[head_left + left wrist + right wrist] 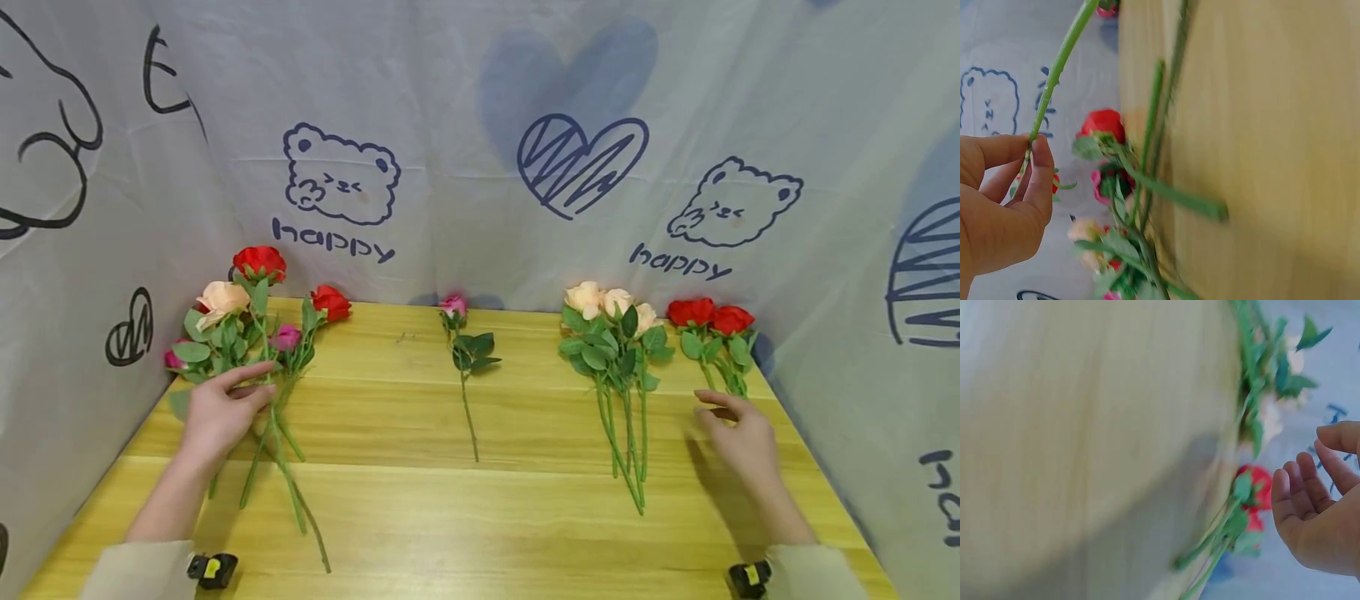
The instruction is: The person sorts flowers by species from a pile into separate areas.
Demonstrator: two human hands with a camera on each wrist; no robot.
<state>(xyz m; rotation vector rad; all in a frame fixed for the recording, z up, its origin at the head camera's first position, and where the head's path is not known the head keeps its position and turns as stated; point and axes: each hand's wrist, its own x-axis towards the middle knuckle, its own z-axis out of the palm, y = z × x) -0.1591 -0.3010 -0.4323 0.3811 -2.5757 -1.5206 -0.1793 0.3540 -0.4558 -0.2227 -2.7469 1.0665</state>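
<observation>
Red topped the rose [259, 263] at the frame's left, its stem [1060, 62] pinched between a person's left thumb and fingers, the long axis slanting from the bloom toward the lower left centre. The left hand [225, 408] was nearer; the right hand [741, 435], far right, hung well apart, fingers loosely bent around nothing, near two red blooms [692, 312]. A pink rose [453, 305] lay mid-frame on the wooden table [525, 533], before a printed cloth [450, 108].
</observation>
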